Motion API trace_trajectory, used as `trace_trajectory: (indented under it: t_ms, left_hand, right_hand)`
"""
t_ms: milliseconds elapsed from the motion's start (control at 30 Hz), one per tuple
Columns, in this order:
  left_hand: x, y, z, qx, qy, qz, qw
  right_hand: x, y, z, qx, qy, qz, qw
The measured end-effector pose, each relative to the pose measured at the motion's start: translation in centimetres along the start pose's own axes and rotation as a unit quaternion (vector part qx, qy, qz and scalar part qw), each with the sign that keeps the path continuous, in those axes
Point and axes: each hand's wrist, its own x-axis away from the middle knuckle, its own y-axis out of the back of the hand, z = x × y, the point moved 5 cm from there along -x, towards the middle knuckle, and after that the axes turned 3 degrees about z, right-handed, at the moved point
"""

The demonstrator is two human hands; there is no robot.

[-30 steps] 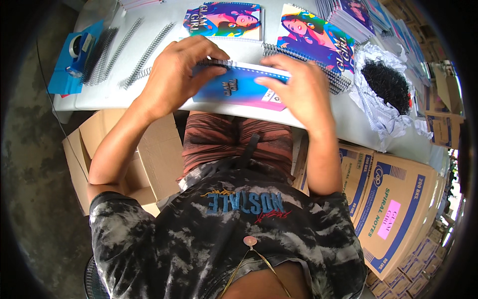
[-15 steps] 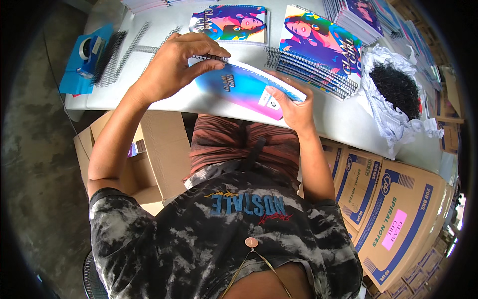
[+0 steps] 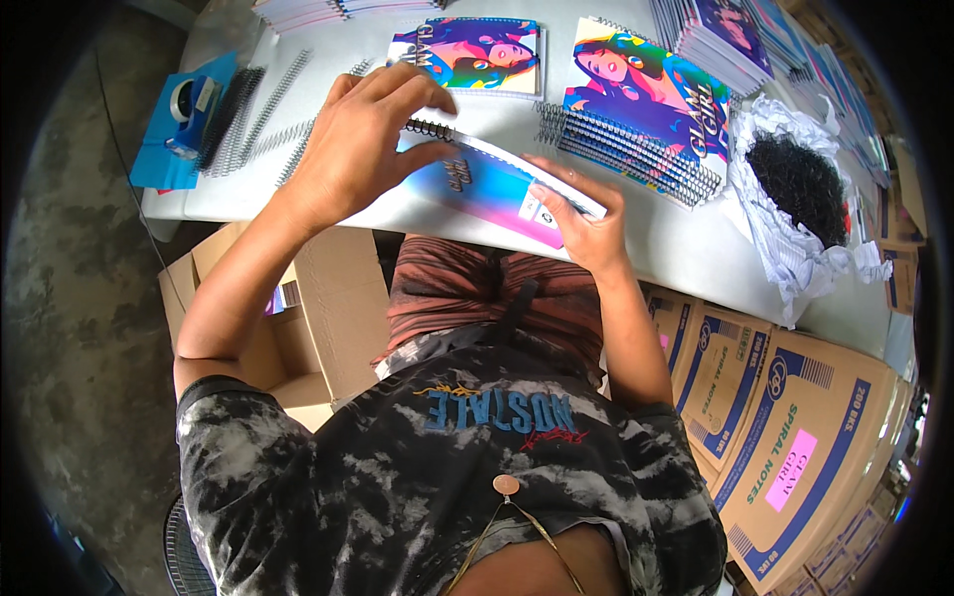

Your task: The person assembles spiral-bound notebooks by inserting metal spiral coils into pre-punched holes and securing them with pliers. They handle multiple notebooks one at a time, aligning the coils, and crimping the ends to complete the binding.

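Observation:
My right hand (image 3: 590, 221) grips one end of a blue-to-pink spiral notebook (image 3: 475, 191), its thumb on the cover beside a small white label. The notebook is tilted above the table's near edge, with its punched edge up. A dark wire coil (image 3: 429, 128) sits at the left end of that edge; how far it runs through the holes is hard to tell. Around this coil my left hand (image 3: 366, 139) is open, index finger above and thumb below by the cover. My left hand partly hides the notebook's left end.
Loose coils (image 3: 273, 94) lie left of my hands, near a blue tape dispenser (image 3: 189, 114). Colourful notebooks (image 3: 487, 55) lie beyond, and more coils (image 3: 636, 154) rest on another notebook. Crumpled paper (image 3: 770, 238) holds a black tangle (image 3: 795, 184). Cardboard boxes (image 3: 805, 437) stand below right.
My left thumb and index finger have moved apart, off the coil they were pinching, and more of it shows. My right hand still holds the notebook. The whole view has shifted slightly.

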Motion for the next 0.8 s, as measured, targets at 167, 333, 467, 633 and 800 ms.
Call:
trace_trajectory:
  t_ms: [167, 333, 467, 633, 800]
  left_hand:
    - [0.0, 0.3, -0.4, -0.021, -0.047, 0.039, 0.998]
    - [0.0, 0.8, -1.1, -0.037, -0.050, 0.006, 0.998]
    - [0.5, 0.5, -1.6, -0.036, -0.038, -0.020, 0.998]
    - [0.2, 0.2, -1.8, -0.016, -0.012, -0.082, 0.996]
    - [0.1, 0.7, -0.8, -0.031, -0.036, 0.028, 0.998]
  right_hand:
    - [0.0, -0.3, 0.4, 0.028, 0.000, 0.020, 0.999]
    - [0.1, -0.3, 0.5, 0.036, -0.003, 0.030, 0.999]
    - [0.0, -0.2, 0.9, 0.060, 0.018, 0.031, 0.998]
    - [0.2, -0.1, -0.2, 0.014, -0.013, -0.015, 1.000]
    - [0.1, -0.6, -0.1, 0.000, -0.012, -0.030, 0.999]
